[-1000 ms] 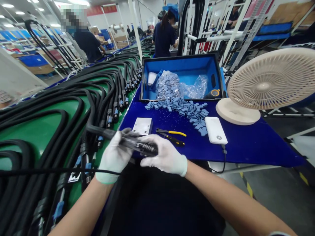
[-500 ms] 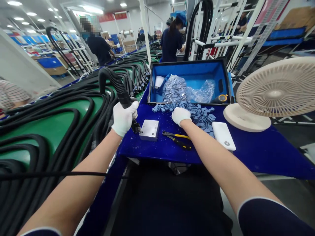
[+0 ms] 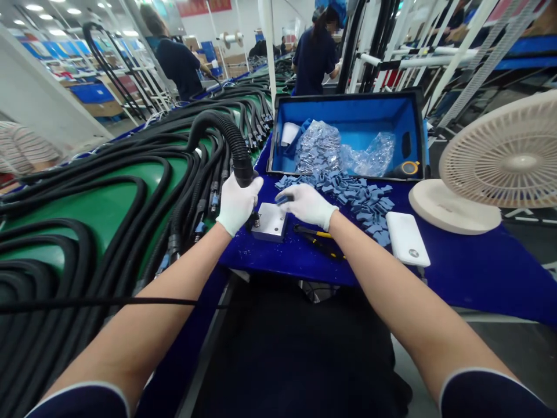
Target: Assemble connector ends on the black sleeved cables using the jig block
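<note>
My left hand (image 3: 237,203), in a white glove, is closed round the end of a black corrugated hose (image 3: 235,142). The hose's lower tip is beside a silver metal block (image 3: 268,223) with holes in its top. Over the back right of that block, my gloved right hand (image 3: 307,204) pinches a small blue-grey plastic clip (image 3: 285,199). Behind that hand spreads a pile of similar blue clips (image 3: 369,200). Yellow-and-black pliers (image 3: 319,235) lie below my right hand, partly hidden by my forearm.
A blue crate (image 3: 369,107) with bagged clips and a tape measure (image 3: 407,169) stands behind the pile. To the right are a white power bank (image 3: 408,238) and a beige fan (image 3: 517,159). Black hoses cover the green conveyor (image 3: 117,209) at left. Two co-workers stand farther back.
My right hand has come left from the clip pile to above the metal block, now with a clip in its fingers. My left hand still holds the hose. The view has shifted slightly.
</note>
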`<state>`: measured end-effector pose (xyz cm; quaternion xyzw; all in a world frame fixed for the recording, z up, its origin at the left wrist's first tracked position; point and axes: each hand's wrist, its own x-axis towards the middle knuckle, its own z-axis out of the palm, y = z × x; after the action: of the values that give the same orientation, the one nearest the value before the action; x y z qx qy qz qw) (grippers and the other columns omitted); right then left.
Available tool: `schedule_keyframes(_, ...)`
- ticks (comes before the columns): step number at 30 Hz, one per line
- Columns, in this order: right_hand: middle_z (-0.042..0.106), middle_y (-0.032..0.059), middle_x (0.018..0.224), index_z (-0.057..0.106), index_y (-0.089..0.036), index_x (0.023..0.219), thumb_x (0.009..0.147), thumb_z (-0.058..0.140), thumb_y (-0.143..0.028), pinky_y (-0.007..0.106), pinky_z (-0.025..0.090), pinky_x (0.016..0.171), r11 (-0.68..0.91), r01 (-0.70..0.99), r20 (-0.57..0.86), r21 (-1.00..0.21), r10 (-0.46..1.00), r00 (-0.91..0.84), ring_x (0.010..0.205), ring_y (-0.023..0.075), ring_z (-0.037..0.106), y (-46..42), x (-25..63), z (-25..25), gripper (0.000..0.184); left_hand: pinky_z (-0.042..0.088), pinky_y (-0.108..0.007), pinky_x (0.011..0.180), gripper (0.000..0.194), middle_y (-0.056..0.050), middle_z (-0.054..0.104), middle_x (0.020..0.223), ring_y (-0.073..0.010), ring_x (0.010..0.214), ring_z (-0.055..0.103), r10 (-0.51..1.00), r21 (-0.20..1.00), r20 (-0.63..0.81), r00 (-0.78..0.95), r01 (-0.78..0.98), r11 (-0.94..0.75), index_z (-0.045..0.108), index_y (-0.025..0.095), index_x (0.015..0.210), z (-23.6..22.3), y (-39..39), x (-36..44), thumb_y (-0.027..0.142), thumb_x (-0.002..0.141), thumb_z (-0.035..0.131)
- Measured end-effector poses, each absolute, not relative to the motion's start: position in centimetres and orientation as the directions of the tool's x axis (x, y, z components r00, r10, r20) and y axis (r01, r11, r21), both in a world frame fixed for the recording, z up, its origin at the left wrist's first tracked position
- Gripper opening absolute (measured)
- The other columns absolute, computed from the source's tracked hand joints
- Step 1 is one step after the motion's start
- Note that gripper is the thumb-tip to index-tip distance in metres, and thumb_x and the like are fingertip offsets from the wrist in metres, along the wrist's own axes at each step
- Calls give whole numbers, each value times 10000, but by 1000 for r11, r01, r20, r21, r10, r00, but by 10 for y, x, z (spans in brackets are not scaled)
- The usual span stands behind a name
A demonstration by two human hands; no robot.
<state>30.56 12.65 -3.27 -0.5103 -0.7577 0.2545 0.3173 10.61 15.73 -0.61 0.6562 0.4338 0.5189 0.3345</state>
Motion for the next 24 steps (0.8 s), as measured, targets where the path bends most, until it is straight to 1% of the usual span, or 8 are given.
schedule_keyframes(2, 750, 32, 982, 751, -181, 1025, 863, 601, -230, 265, 474, 822, 423, 562, 224, -711, 894, -389, 851, 167, 645, 124, 284, -23, 226, 478, -308, 648, 238, 16, 588, 618, -158, 570, 566, 907, 884, 395, 148, 206, -419, 620, 167, 1010, -5, 160, 102, 325, 840, 676)
schedule_keyframes(4, 728, 34, 903, 726, -159, 939, 896, 587, -259, 257, 444, 757, 442, 581, 212, -683, 882, -420, 782, 155, 604, 125, 268, -18, 177, 493, -308, 707, 240, -11, 637, 690, -170, 659, 611, 897, 877, 404, 180, 204, -435, 628, 154, 1011, -3, 163, 98, 308, 833, 675)
schedule_keyframes(9, 634, -7, 717, 665, -123, 780, 907, 614, -335, 236, 361, 647, 442, 599, 176, -667, 876, -450, 654, 108, 481, 138, 256, -23, 252, 501, -305, 708, 264, -22, 661, 756, -171, 695, 620, 914, 905, 352, 202, 177, -387, 637, 151, 1023, -5, 167, 96, 317, 821, 672)
schedule_keyframes(13, 543, -38, 632, 665, -98, 723, 902, 596, -447, 216, 340, 597, 386, 521, 137, -761, 881, -452, 606, 71, 436, 148, 257, -34, 398, 502, -305, 703, 262, -19, 652, 753, -169, 699, 614, 907, 912, 357, 225, 129, -390, 650, 156, 1016, -7, 166, 100, 327, 820, 680)
schedule_keyframes(17, 581, -28, 647, 720, -84, 759, 851, 628, -492, 208, 369, 600, 314, 464, 116, -829, 907, -406, 604, 64, 468, 152, 257, -37, 428, 519, -306, 706, 297, -31, 657, 773, -172, 712, 630, 902, 924, 345, 258, 76, -375, 639, 155, 1037, -6, 166, 102, 362, 833, 698)
schedule_keyframes(19, 626, -11, 659, 744, -96, 785, 809, 677, -517, 219, 390, 592, 296, 479, 99, -826, 914, -394, 599, 82, 498, 150, 256, -36, 427, 523, -293, 672, 316, -34, 657, 801, -156, 680, 625, 916, 934, 340, 213, 37, -355, 611, 169, 1035, -4, 165, 92, 415, 853, 688)
schedule_keyframes(21, 673, 10, 682, 764, -119, 829, 800, 687, -550, 237, 421, 590, 276, 500, 77, -821, 921, -382, 599, 111, 541, 147, 256, -36, 439, 519, -268, 618, 327, -30, 653, 839, -131, 634, 613, 937, 941, 337, 90, -14, -337, 570, 190, 1035, -3, 161, 66, 462, 874, 656)
schedule_keyframes(24, 742, 39, 789, 785, -153, 917, 837, 656, -527, 264, 481, 633, 279, 507, 80, -816, 922, -378, 656, 153, 622, 142, 261, -41, 403, 503, -232, 557, 339, -17, 661, 894, -106, 587, 603, 952, 957, 291, -97, 18, -290, 538, 221, 1078, -2, 139, -7, 433, 850, 670)
